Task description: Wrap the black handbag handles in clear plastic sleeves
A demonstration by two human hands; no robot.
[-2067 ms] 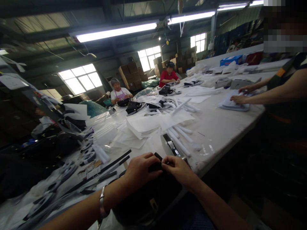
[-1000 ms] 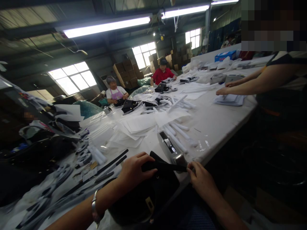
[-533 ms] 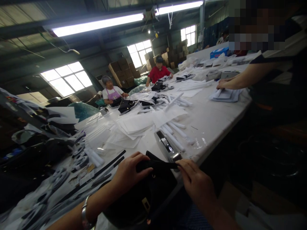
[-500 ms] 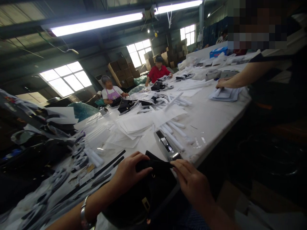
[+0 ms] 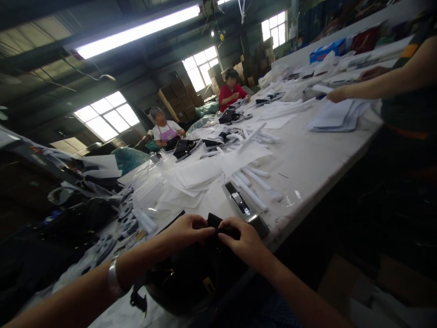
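Observation:
A black handbag point(image 5: 184, 284) with gold-coloured metal fittings lies at the table's near edge, in front of my body. My left hand point(image 5: 191, 230), a silver bangle at its wrist, pinches the upper edge of the bag from the left. From the right, my right hand point(image 5: 241, 234) grips the same edge, thumb and fingers closed on the black material. The two thumbs almost meet. Much of the bag's lower part is lost in shadow. Just beyond my right hand stands a grey tape dispenser point(image 5: 239, 200).
White sheets point(image 5: 191, 175) and white paper rolls point(image 5: 252, 191) cover the table's middle. Grey ring-shaped pieces point(image 5: 129, 225) lie left. Two people sit across the table near black bags point(image 5: 184, 148). At right, a co-worker's hand point(image 5: 337, 94) holds something white above stacked paper point(image 5: 332, 116).
My right hand has moved left along the bag's edge, close to my left hand. The co-worker's hand has lifted off the paper stack. The view has shifted slightly.

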